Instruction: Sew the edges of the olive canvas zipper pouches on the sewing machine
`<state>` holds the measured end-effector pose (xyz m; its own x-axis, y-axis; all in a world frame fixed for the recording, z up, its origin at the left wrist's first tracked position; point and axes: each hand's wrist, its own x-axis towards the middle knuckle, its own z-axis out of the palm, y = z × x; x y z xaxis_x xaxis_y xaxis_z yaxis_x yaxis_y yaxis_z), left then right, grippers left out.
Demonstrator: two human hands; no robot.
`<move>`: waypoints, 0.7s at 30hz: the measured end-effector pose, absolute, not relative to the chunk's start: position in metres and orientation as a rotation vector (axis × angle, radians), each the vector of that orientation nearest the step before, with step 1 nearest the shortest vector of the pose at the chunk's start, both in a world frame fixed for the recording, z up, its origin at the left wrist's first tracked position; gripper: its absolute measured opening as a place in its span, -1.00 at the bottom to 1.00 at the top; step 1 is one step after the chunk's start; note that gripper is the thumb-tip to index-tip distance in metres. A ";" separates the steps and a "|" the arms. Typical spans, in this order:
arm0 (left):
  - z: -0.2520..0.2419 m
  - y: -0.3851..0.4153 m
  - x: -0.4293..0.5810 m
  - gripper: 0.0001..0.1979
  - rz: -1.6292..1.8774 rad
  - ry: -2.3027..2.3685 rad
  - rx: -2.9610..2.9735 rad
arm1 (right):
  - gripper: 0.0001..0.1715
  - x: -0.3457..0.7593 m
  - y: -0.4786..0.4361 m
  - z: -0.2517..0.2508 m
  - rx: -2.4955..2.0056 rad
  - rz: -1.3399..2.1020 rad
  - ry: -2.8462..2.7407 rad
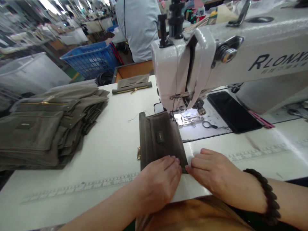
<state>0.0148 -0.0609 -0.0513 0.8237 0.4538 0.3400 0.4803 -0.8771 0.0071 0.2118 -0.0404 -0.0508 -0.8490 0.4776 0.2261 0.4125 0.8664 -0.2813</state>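
Observation:
A dark olive fabric pouch piece [156, 141] lies flat on the table, its far right corner at the sewing machine's presser foot [173, 118]. It bears a small dark label, and a gold zipper pull [139, 153] sticks out at its left edge. My left hand [161, 183] presses on its near end, fingers together and bent over the fabric. At the near right corner, my right hand [216, 176] has its thumb on the edge and its fingers curled; the exact grip there is partly hidden. A dark beaded bracelet circles my right wrist.
A tall stack of olive pouch pieces [36, 128] covers the table's left side. Another zippered piece [132, 84] lies farther back. Right of the needle are a ring [206, 124], a black phone [233, 110] and pink snips [262, 119]. A blue basket [89, 61] and a person [139, 29] are beyond.

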 end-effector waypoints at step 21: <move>-0.066 -0.002 0.011 -0.68 -0.519 -0.716 -2.815 | -0.65 0.207 0.008 -0.058 -0.584 0.033 -2.840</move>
<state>0.0107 -0.0024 -0.0657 0.8220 0.4254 0.3786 0.4921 -0.8652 -0.0962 0.2070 0.0079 -0.0579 -0.8911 0.3913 0.2299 0.3859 0.9199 -0.0701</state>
